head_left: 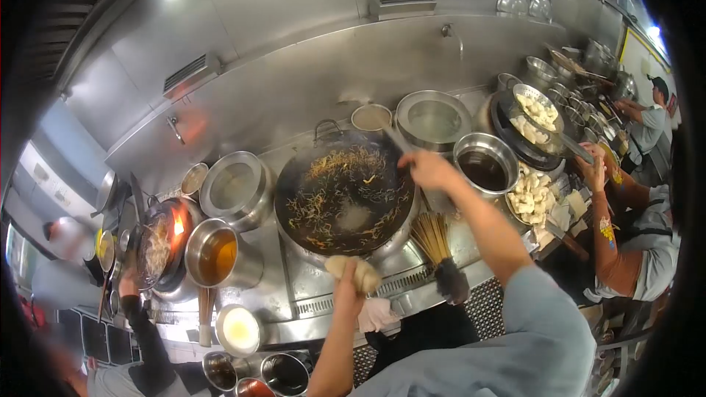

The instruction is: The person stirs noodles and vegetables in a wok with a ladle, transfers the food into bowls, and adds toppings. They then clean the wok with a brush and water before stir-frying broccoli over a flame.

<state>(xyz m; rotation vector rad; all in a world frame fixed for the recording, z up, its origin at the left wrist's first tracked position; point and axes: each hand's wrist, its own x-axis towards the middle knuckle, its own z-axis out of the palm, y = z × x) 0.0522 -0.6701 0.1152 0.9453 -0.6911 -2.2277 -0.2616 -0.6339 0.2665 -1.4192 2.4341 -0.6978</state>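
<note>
In front of me sits a large black wok with shredded, browned food strips spread over its bottom and sides. My left hand is closed on a folded beige cloth at the wok's near rim. My right hand is wrapped round the handle of a long metal utensil, probably a ladle, beyond the wok's right edge. Its far end meets a small round pot behind the wok; the head cannot be made out. A bamboo wok brush lies below my right forearm.
A pot of dark liquid and a water basin stand right. Left are another basin, an amber-liquid pot and a flaming wok. A co-worker's hand at right holds a strainer of pale pieces.
</note>
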